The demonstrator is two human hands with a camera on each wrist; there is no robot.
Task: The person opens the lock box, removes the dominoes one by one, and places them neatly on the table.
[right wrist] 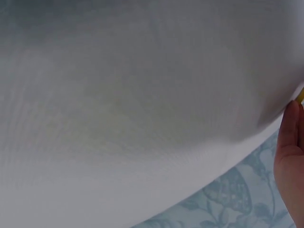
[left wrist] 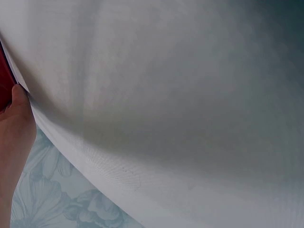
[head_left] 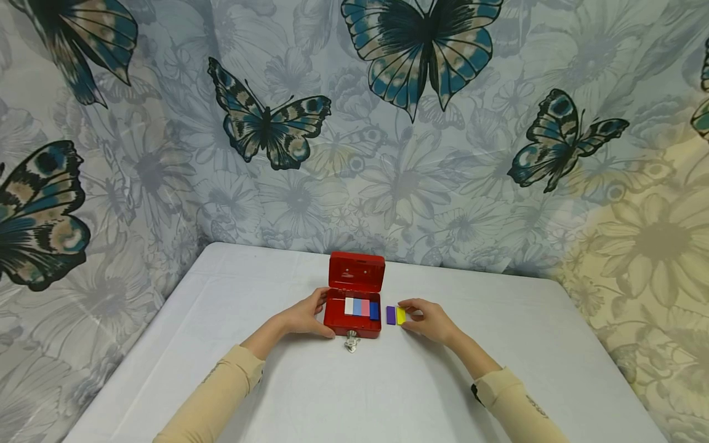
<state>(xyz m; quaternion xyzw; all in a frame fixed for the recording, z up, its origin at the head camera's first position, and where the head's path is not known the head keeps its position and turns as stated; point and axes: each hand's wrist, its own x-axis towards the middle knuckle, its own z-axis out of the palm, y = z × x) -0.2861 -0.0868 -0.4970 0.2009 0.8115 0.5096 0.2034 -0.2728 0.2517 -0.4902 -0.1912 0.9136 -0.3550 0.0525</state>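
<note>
- Yellow rectangular block (head_left: 401, 315): just right of the purple rectangular block (head_left: 391, 315), on the white-clothed desk (head_left: 332, 394) beside the open red metal box (head_left: 352, 323)
- Right hand (head_left: 431, 320) pinches its ends, good spot imo
- Probably light, stiff, maybe slick
- Left hand (head_left: 303, 315) grips the box's left side

1. Box (head_left: 335, 321) on table (head_left: 310, 394): lid (head_left: 356, 272) far, keys (head_left: 351, 344) near.
2. Four blocks (head_left: 357, 307) lie in box, far right.
3. Left hand (head_left: 303, 315) at box's left.
4. Two loose blocks (head_left: 391, 315) lie between box and right hand (head_left: 431, 320).
</note>
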